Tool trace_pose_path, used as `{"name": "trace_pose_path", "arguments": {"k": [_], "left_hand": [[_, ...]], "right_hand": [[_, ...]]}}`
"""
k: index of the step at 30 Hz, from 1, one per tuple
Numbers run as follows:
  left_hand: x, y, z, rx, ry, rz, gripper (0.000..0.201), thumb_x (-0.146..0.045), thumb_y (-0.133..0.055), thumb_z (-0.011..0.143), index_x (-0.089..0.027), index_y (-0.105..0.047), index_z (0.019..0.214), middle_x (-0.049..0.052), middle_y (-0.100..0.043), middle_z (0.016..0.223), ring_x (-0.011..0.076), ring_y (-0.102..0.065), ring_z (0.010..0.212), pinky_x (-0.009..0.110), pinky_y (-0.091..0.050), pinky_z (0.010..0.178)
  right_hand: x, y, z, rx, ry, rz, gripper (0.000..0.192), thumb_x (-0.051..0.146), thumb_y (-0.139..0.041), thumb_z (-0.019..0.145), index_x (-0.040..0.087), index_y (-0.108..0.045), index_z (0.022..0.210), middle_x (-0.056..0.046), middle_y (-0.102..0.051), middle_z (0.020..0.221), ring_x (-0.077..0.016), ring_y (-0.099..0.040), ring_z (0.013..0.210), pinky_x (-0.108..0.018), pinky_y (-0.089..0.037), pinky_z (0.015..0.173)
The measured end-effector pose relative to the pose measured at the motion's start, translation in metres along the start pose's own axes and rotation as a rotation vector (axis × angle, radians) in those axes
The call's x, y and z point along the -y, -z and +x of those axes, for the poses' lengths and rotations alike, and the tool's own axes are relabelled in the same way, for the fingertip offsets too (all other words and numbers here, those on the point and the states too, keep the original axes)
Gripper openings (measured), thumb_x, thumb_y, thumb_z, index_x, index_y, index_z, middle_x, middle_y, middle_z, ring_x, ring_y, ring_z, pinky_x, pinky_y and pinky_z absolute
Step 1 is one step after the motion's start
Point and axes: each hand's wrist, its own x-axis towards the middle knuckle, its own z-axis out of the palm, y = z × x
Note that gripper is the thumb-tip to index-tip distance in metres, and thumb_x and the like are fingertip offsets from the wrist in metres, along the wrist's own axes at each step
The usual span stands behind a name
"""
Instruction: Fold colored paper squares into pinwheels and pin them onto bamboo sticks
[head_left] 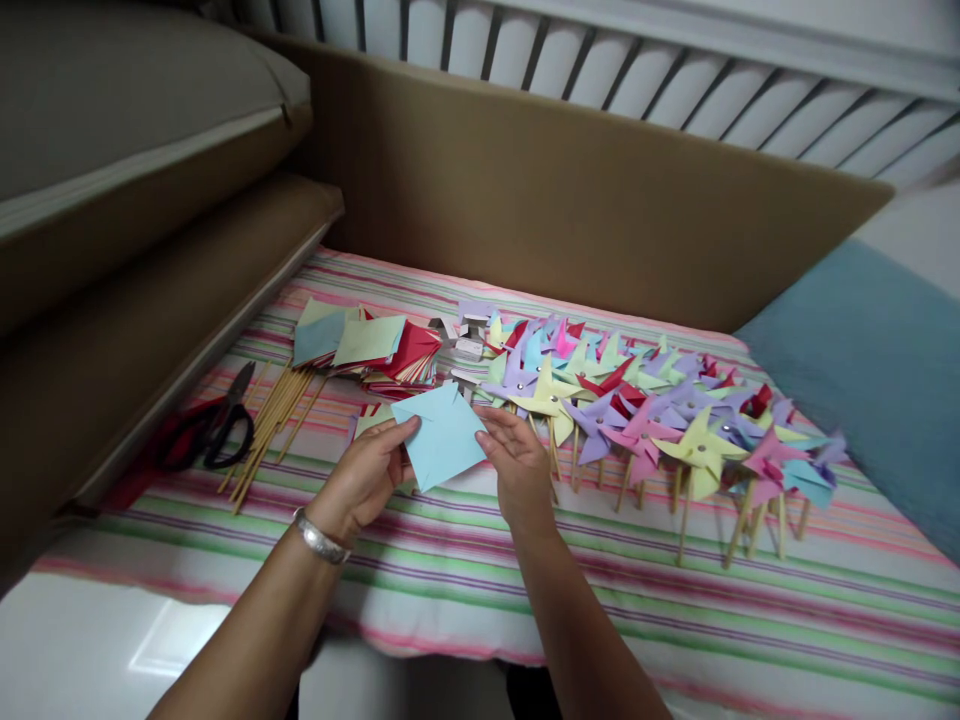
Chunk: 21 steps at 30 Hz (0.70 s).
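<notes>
The left hand (pixel 365 478), with a silver bracelet (pixel 321 537) at the wrist, pinched the left edge of a light blue paper square (pixel 442 435), and the right hand (pixel 517 462) pinched its right edge; the square was held just above the striped cloth (pixel 675 600). At the far left, black scissors (pixel 225 425) lay beside a bundle of wooden sticks (pixel 270 420). Behind the hands was a stack of coloured paper squares (pixel 367 350). To the right, many finished paper pinwheels (pixel 645 415) lay together on the cloth.
</notes>
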Motion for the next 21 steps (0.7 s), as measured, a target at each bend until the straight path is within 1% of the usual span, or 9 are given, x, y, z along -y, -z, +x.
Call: {"name": "trace_pose_path", "arguments": {"k": [2, 5, 9, 13, 18, 21], "left_hand": [[0.000, 0.000, 0.000, -0.006, -0.002, 0.008, 0.024, -0.027, -0.066, 0.072, -0.015, -0.065, 0.093, 0.010, -0.071, 0.093, 0.0202, -0.066, 0.078, 0.031, -0.054, 0.065], [0.000, -0.001, 0.000, -0.009, -0.003, 0.012, 0.024, -0.027, -0.067, 0.071, -0.015, -0.065, 0.092, 0.010, -0.071, 0.091, 0.0194, -0.066, 0.075, 0.029, -0.053, 0.061], [0.001, -0.005, -0.001, 0.009, -0.004, 0.039, 0.028, -0.027, -0.069, 0.069, -0.014, -0.066, 0.094, 0.009, -0.072, 0.088, 0.0182, -0.066, 0.071, 0.027, -0.052, 0.062], [0.007, -0.008, 0.000, -0.052, -0.017, 0.059, 0.034, -0.027, -0.072, 0.065, -0.015, -0.067, 0.096, 0.009, -0.072, 0.089, 0.0201, -0.066, 0.073, 0.028, -0.052, 0.063], [0.011, -0.003, 0.004, -0.083, -0.058, 0.053, 0.038, -0.026, -0.073, 0.063, -0.015, -0.066, 0.098, 0.009, -0.072, 0.094, 0.0215, -0.067, 0.078, 0.028, -0.052, 0.066], [0.009, 0.001, 0.005, -0.091, -0.052, 0.058, 0.042, -0.026, -0.073, 0.064, -0.017, -0.064, 0.103, 0.009, -0.071, 0.097, 0.0214, -0.067, 0.080, 0.027, -0.052, 0.065]], "right_hand": [[0.000, -0.001, 0.000, -0.006, 0.001, -0.003, 0.028, 0.019, -0.066, 0.071, 0.023, -0.062, 0.098, -0.005, -0.069, 0.104, -0.0206, -0.063, 0.099, -0.037, -0.050, 0.084], [-0.001, -0.002, 0.000, -0.010, -0.010, -0.004, 0.028, 0.018, -0.065, 0.071, 0.022, -0.062, 0.098, -0.006, -0.069, 0.104, -0.0208, -0.063, 0.099, -0.036, -0.050, 0.084], [0.001, -0.006, -0.003, 0.017, -0.018, -0.001, 0.028, 0.017, -0.063, 0.072, 0.022, -0.062, 0.100, -0.005, -0.069, 0.103, -0.0201, -0.064, 0.097, -0.034, -0.052, 0.081], [0.005, -0.010, -0.006, 0.038, -0.020, -0.023, 0.029, 0.018, -0.060, 0.075, 0.022, -0.061, 0.103, -0.006, -0.068, 0.106, -0.0204, -0.063, 0.098, -0.034, -0.052, 0.081], [0.007, -0.006, -0.005, 0.053, 0.025, -0.007, 0.029, 0.020, -0.056, 0.079, 0.023, -0.059, 0.108, -0.006, -0.064, 0.115, -0.0202, -0.060, 0.104, -0.037, -0.048, 0.090], [0.007, -0.002, -0.003, 0.046, 0.017, 0.031, 0.027, 0.022, -0.056, 0.080, 0.023, -0.060, 0.107, -0.006, -0.064, 0.115, -0.0202, -0.063, 0.098, -0.038, -0.050, 0.087]]}}
